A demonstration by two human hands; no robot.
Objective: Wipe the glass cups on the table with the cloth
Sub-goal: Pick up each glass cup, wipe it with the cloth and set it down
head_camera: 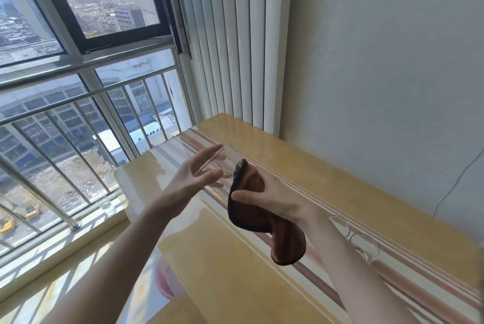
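Note:
My left hand (195, 175) holds a clear glass cup (222, 164) tilted on its side above the table, fingers along its wall. My right hand (272, 192) grips a dark brown cloth (251, 215) and presses it against the cup's right end. The cloth's loose end hangs down below my wrist. Two more glass cups (340, 225) (365, 246) stand side by side on the glossy yellow table (235, 271) to the right of my right forearm.
Another glass (106, 204) stands on the window sill at the left, behind a metal railing (78, 119). A white radiator (235, 35) and the wall run along the table's far side. A pink stool (165, 281) shows under the table edge.

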